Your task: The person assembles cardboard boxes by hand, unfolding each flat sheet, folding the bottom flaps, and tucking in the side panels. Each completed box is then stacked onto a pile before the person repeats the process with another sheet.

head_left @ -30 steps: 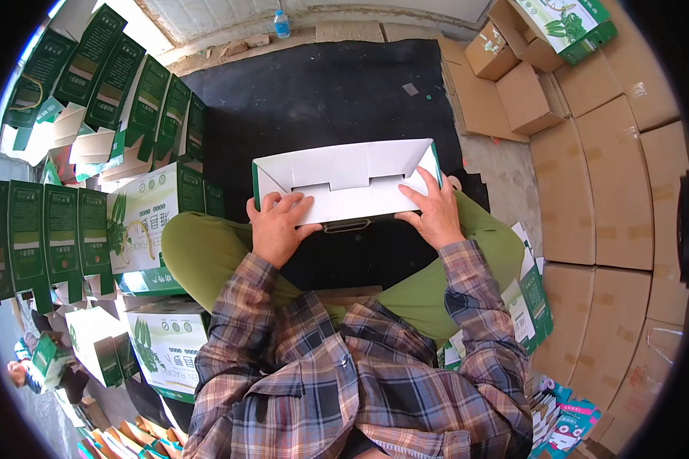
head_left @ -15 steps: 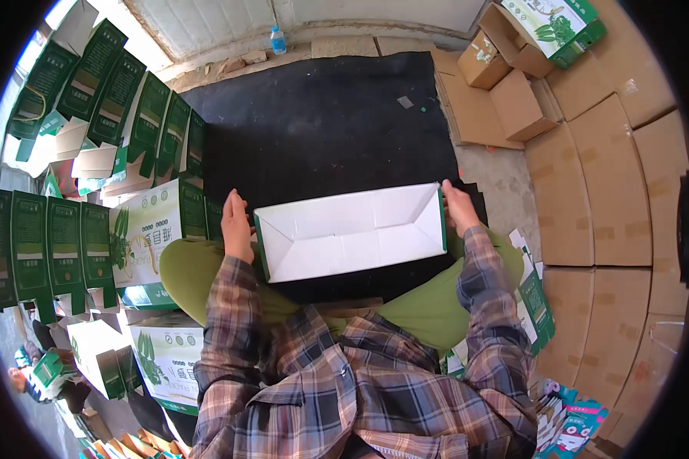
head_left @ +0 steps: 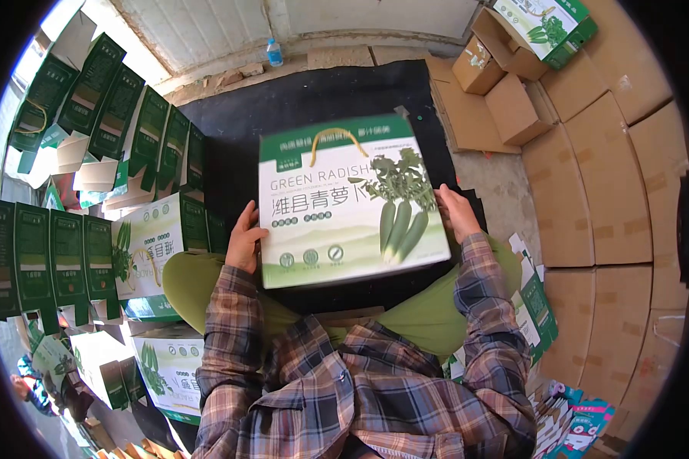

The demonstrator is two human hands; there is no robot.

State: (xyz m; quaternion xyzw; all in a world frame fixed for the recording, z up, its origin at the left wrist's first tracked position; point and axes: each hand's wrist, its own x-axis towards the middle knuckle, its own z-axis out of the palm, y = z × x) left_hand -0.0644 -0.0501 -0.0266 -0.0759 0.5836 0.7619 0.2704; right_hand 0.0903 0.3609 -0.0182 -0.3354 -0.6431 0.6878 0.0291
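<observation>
A green and white radish carton point(head_left: 337, 222) with a yellow cord handle lies between my hands, its printed face toward me. My left hand point(head_left: 245, 239) is at the carton's left edge, thumb on the printed face and fingers along the side. At the right edge, my right hand point(head_left: 458, 214) holds the other side, with part of its fingers hidden behind the carton. Under the carton is a black mat point(head_left: 321, 96), and my green-trousered legs are folded on either side.
Rows of green cartons point(head_left: 115, 99) stand at the left, with white printed boxes point(head_left: 149, 245) beside my knee. Brown cardboard boxes point(head_left: 563, 199) are stacked right; an open one point(head_left: 513, 107) sits top right. A blue bottle point(head_left: 274, 52) stands by the wall. Another person point(head_left: 34, 386) is lower left.
The carton has turned from its open white inside to its printed face with the handle. Both hands have shifted to its side edges, and my left hand has closed in on the left edge.
</observation>
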